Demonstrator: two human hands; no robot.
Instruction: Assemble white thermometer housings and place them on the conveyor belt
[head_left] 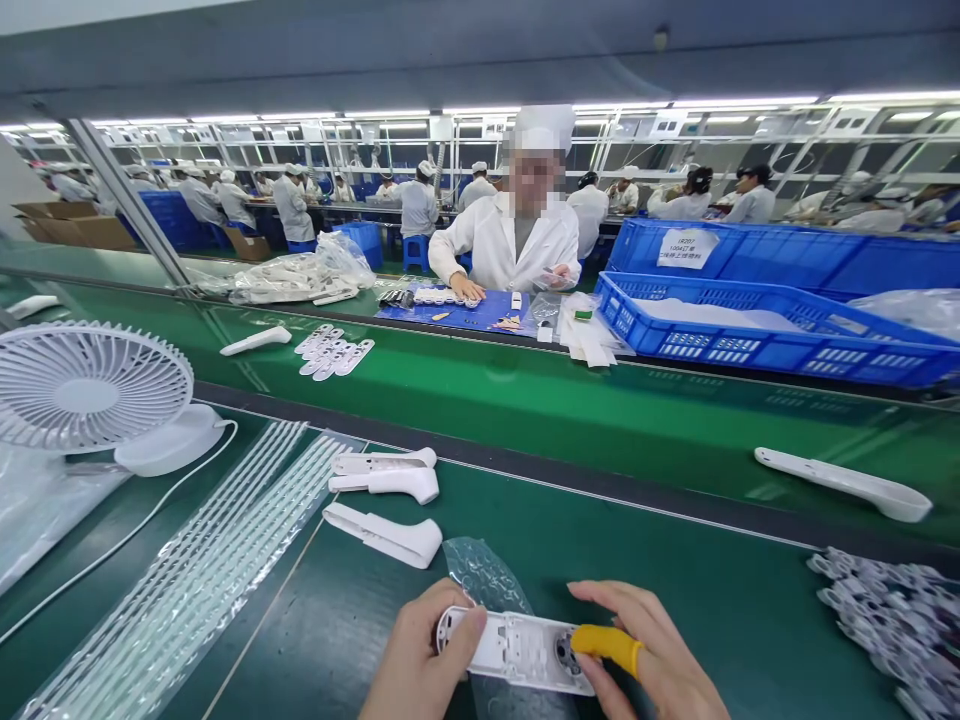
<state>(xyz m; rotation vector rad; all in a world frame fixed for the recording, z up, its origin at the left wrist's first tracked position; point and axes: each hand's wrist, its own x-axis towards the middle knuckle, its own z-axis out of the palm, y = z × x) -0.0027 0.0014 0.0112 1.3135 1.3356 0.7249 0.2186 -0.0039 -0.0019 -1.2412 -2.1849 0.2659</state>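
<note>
A long white plastic housing (517, 650) lies open side up between my hands, low in the view. My left hand (431, 650) is closed round its rounded left end, thumb on top. At the other end, my right hand (645, 650) grips the housing, with a yellow finger cot (609, 646) pressed against a round dark-grey part (566, 652) seated inside. Beneath the housing is a strip of clear plastic film (487, 570). Several white handle-shaped shells (390, 535) rest on the green bench just beyond my left hand.
A white fan (94, 395) and long clear-wrapped strips (202, 570) occupy the left. Grey-white small parts (892, 620) are heaped at right. On the green belt lie another shell (844, 483) and flat oval pieces (334, 352). Opposite, a co-worker (510, 235) sits beside a blue basket (750, 310).
</note>
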